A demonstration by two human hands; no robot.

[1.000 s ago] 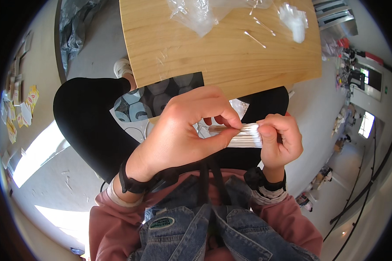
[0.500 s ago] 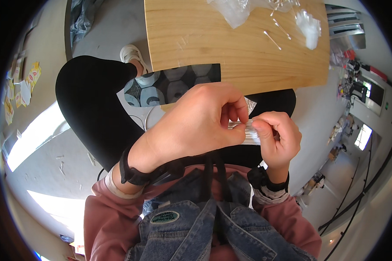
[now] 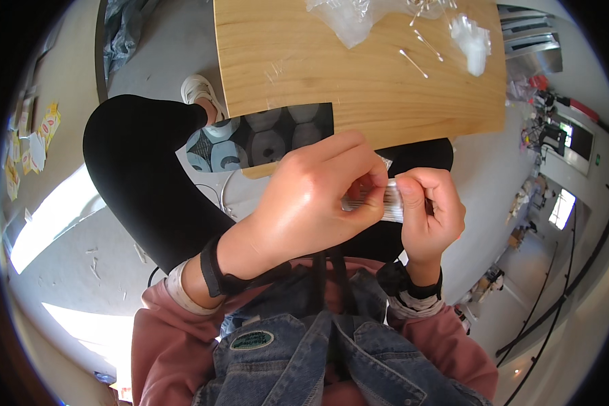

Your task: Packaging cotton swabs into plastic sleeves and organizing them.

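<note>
Over my lap, both hands meet at a small bundle of thin white sticks in a clear wrapper, a pack of cotton swabs (image 3: 392,203). My left hand (image 3: 321,193) pinches its left end and upper edge between thumb and fingers. With thumb and curled fingers, my right hand (image 3: 432,211) grips the pack's right side. Between the fingertips the sticks stand side by side; both ends of the pack are partly hidden behind my fingers. On the wooden table (image 3: 277,54) ahead, loose cotton swabs (image 3: 413,63) lie scattered.
Crumpled clear plastic (image 3: 348,20) rests at the table's far edge, and a bag with white cotton swabs (image 3: 471,46) lies at its right. A dark patterned sheet (image 3: 267,139) sticks out under the near edge. Small white scraps (image 3: 93,262) lie on the floor at left.
My left hand has turned a little at the pack, and its fingertips sit higher on the right end. More of the sticks shows between the hands. The view has shifted slightly.
</note>
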